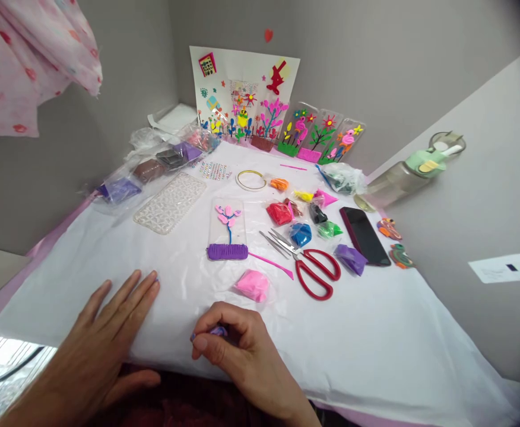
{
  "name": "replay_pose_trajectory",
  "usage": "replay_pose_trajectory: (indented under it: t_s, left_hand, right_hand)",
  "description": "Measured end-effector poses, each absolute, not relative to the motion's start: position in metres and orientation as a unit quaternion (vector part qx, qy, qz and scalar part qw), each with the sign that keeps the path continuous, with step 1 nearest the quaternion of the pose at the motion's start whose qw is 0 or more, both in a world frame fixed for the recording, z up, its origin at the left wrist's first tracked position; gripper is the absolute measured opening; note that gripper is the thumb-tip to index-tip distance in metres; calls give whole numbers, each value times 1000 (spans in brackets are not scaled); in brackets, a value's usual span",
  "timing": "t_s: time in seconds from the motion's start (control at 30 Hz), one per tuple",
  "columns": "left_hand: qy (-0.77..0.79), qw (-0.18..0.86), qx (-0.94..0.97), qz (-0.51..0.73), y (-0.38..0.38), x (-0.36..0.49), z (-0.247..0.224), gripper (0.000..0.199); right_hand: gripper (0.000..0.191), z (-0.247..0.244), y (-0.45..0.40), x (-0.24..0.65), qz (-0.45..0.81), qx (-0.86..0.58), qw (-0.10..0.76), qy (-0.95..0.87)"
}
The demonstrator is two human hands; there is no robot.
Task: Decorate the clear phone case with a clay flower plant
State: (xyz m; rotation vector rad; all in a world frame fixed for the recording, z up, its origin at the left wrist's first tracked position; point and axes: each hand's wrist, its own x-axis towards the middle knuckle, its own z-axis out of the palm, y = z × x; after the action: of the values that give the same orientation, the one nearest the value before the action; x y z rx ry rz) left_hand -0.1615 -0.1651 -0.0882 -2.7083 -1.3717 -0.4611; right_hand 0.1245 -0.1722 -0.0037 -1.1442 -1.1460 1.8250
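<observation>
a: your right hand (246,350) has its thumb and forefinger pinching a small purple lump of what looks like clay (218,331), low over the near part of the white sheet (358,350). the other fingers curl in behind, probably because so small a piece needs only the tips

b: and your left hand (113,326) lies palm down at the left, fingers a little spread, thumb out to the side, holding nothing; perhaps it steadies you or the sheet (there's a tiny bluish-purple speck by its fingertips, too small to name)

a: ahead of you, between the hands, the clear rectangular phone case (238,232) lies flat, its pink petals (228,211) at the far end and the ribbed purple clay base (227,252) nearest you. laid that way, the flower looks upright to you

b: the soft pink clay in clear wrap (254,285) sits just beyond your right hand, within easy reach; the wrap likely guards it from drying

a: your red-handled scissors (298,252) point away, loops towards your right side, which would suit that hand. the thin pink plastic tool (272,265) rests between the base and those loops, handy too
</observation>
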Motion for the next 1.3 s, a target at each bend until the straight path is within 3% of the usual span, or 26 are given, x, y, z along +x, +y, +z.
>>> replay_pose_trajectory:
  t_s: [0.13,0.3,0.43,0.6,0.73,1.3]
  left_hand:
    - [-459,105,-872,-133,-163,-167,-88,90]
    - [-435,69,-891,-113,-164,-169,-87,99]
    - [-434,108,-888,-105,-161,-175,-87,93]
    - [-433,46,-890,-134,-171,-168,-87,98]
    - [-415,9,-894,-169,-180,-165,-87,90]
    - [-499,6,-853,-155,-164,-184,-79,71]
  right_hand:
    - [14,-4,-172,125,705,-438,344,-440]
    - [12,-2,-172,123,703,-445,341,-438]
    - [12,-1,-172,124,704,-445,341,-437]
    - [13,-2,-173,124,703,-444,339,-441]
    - [14,-3,-173,124,702,-441,344,-440]
    - [12,-3,-173,124,706,-443,341,-436]
